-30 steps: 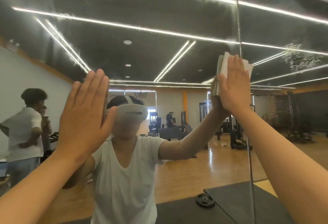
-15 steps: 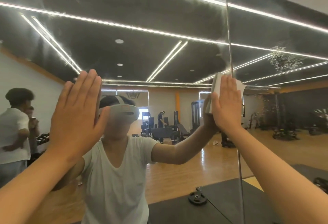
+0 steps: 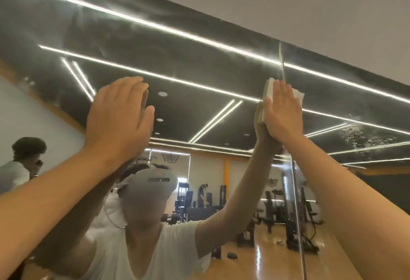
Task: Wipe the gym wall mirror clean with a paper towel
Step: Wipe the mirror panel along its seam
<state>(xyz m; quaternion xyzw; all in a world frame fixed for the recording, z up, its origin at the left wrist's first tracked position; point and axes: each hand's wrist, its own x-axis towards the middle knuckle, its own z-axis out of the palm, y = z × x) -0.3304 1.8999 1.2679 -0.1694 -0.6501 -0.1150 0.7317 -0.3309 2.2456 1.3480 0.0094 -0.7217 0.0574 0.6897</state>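
Note:
The gym wall mirror (image 3: pixel 199 62) fills the view, with hazy smears across its upper part and a spotty patch at the right. My right hand (image 3: pixel 282 113) presses a folded white paper towel (image 3: pixel 268 102) flat against the glass with straight fingers, right beside the vertical seam between two mirror panels (image 3: pixel 296 202). My left hand (image 3: pixel 117 120) is raised with flat fingers on or just in front of the glass, holding nothing. Most of the towel is hidden behind my right hand.
The mirror's top edge runs diagonally under a pale wall (image 3: pixel 288 2). In the reflection I see myself with a headset, another person (image 3: pixel 24 164) at the left, gym machines (image 3: pixel 279 213) and a wooden floor.
The view has tilted upward and both hands have moved higher on the mirror. My right hand has slid the towel up along the panel seam toward the mirror's top edge.

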